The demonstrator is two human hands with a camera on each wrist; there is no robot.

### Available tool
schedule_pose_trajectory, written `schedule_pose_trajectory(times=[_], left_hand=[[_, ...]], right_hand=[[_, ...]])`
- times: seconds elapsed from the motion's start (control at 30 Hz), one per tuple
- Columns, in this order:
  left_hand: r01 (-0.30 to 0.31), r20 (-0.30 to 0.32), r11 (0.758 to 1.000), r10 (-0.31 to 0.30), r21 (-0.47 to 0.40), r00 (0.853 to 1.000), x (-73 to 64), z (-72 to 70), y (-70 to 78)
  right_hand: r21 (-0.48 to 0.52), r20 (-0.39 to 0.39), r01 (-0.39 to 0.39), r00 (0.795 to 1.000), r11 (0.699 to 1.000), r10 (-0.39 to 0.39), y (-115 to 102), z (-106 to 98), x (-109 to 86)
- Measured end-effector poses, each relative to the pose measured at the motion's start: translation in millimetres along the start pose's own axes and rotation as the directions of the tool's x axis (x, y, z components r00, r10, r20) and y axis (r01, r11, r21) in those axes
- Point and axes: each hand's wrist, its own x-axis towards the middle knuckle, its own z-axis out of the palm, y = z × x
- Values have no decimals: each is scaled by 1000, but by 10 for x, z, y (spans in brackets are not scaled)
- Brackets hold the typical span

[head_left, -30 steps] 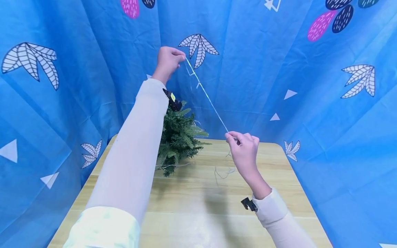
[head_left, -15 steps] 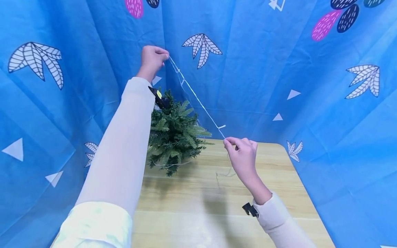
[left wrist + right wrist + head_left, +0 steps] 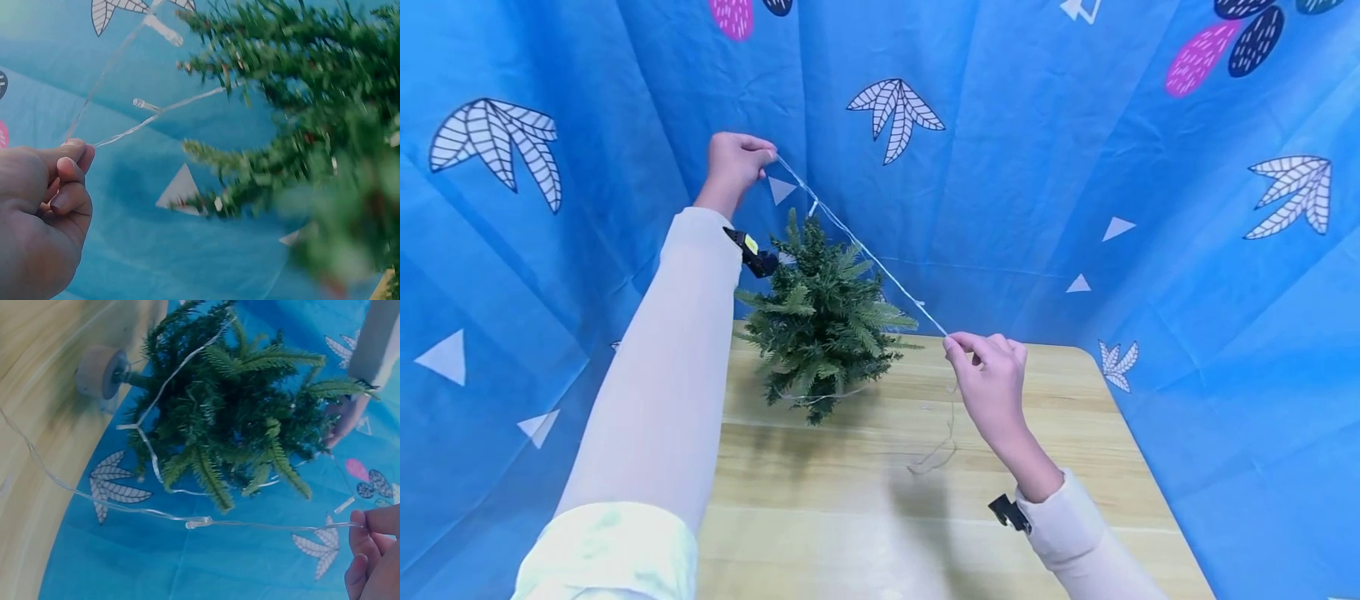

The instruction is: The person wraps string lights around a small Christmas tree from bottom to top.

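Note:
A small artificial Christmas tree (image 3: 827, 325) stands at the back of the table, left of centre. Above and left of its top, my left hand (image 3: 736, 171) pinches a clear string of fairy lights (image 3: 880, 265). From there the wire slopes down past the tree's right side to my right hand (image 3: 992, 379), which pinches it between thumb and fingertips. A loose tail hangs below the right hand toward the table. Part of the string also loops across the lower branches. In the left wrist view, two strands leave the pinching fingertips, each bearing a small bulb (image 3: 147, 105).
The tree's round wooden base (image 3: 100, 374) shows in the right wrist view. The light wooden table (image 3: 1037, 450) ends at a blue patterned curtain (image 3: 1015, 167) behind and at both sides. My left forearm (image 3: 647, 400) passes close beside the tree's left side.
My left hand has moved left and slightly down, carrying its end of the light string over behind the treetop. More of the tree shows. My right hand has stayed nearly in place.

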Motion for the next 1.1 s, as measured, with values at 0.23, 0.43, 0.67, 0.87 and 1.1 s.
schedule_pose_trajectory(times=[0.23,0.43,0.67,0.87,1.1], left_hand=[[33,1,999,-33,-5,999,-30,-110,-246],[90,29,993,-88,-74,996,-74,-227,-424],[83,26,981,-79,-173,996,-138,-268,-516],[123,22,963,-121,-240,992,-162,-352,-662],[133,31,902,-132,-410,991,-174,-366,-796]], right_hand=[[32,1,27,1000,999,-27,-123,-57,7],[85,-43,86,996,993,-82,-279,-141,43],[135,-56,112,993,984,-105,-408,-197,40],[196,-50,151,988,969,-144,-427,-274,-30],[222,-81,219,975,950,-206,-482,-357,-77]])
